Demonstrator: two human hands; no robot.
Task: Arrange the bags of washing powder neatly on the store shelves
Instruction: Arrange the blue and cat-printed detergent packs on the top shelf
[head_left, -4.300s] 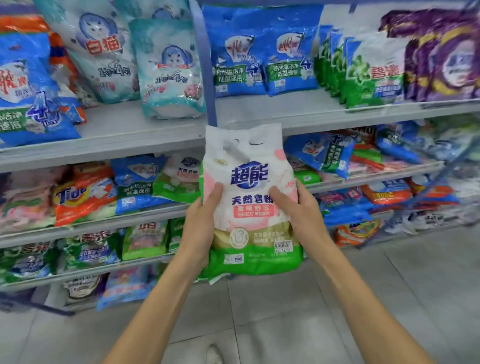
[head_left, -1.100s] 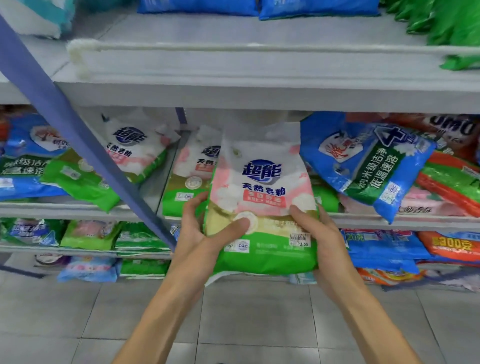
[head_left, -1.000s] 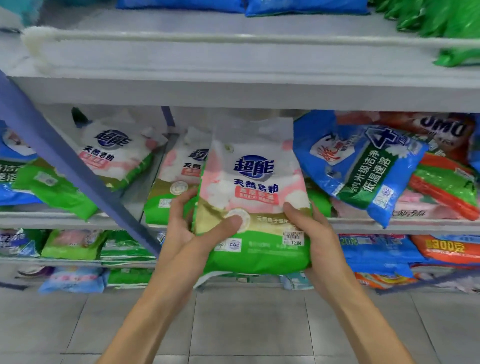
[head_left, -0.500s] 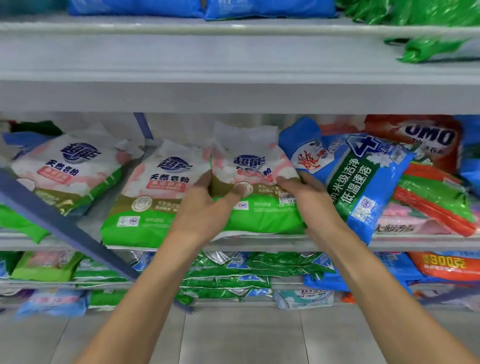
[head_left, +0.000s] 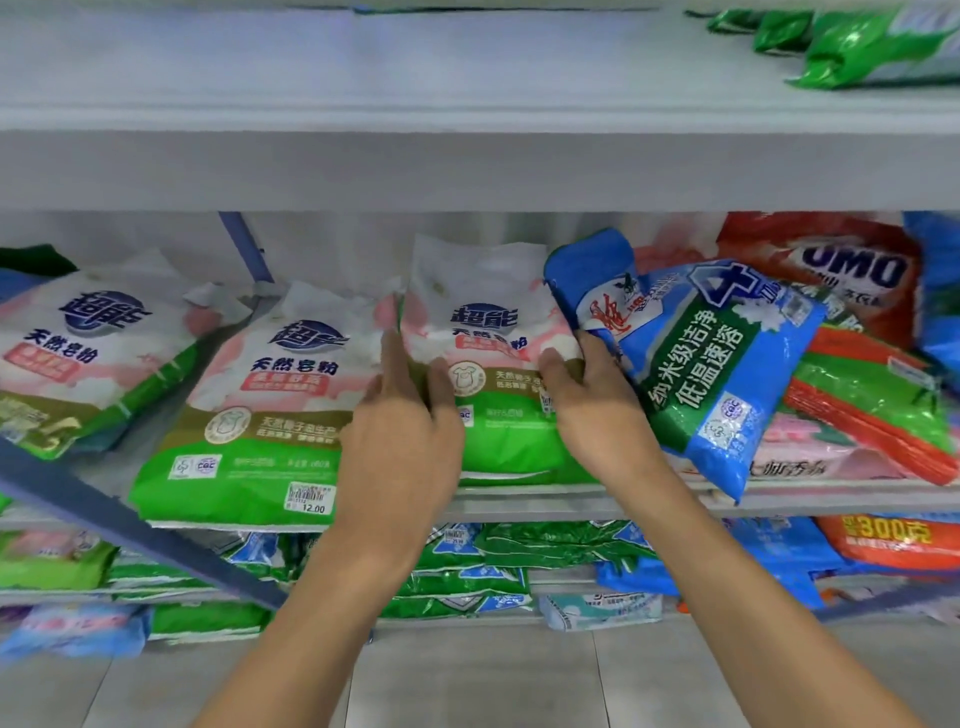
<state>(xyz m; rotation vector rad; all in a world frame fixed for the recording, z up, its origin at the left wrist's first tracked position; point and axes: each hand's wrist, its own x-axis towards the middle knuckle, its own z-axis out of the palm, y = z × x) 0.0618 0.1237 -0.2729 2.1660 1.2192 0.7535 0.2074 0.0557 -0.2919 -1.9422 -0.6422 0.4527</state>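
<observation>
- The bag (head_left: 488, 364), white, pink and green, lies leaning back on the middle shelf (head_left: 530, 506), its base near the front lip, just toward 12 o'clock from the view's centre
- Left hand (head_left: 400, 415) sits at the bag's 9 o'clock, with fingers straight up along the left edge and thumb laid on the front; it seems to pinch that edge, though the fingers' far side is hidden
- Right hand (head_left: 592, 410) sits at the bag's 4 o'clock, with thumb on the front and fingers curled round the right edge, gripping it
- Blue bag (head_left: 696, 353) at the bag's 3 o'clock is tilted, touches the right hand and overhangs the shelf lip
- Twin bag (head_left: 260, 405) lies just beside at 9 o'clock, with a sticker (head_left: 310, 500) reading 12.00 at its lower right
- A third bag (head_left: 78, 353) of the same print lies farther out at 9 o'clock
- Red bag (head_left: 841, 270) marked OMO stands at 2 o'clock, behind the blue bag
- The shelves are pale grey; the upper shelf (head_left: 467, 166) spans the top and carries green bags (head_left: 872, 47) at 1 o'clock
- A blue post (head_left: 104, 514) slants across at 8 o'clock, in front of the shelves
- The lower shelf at 6 o'clock holds stacked packs (head_left: 519, 545) in green, and an orange bag (head_left: 893, 540) lies at 4 o'clock
- The floor (head_left: 467, 675) at 6 o'clock is grey tile, seen between the forearms
</observation>
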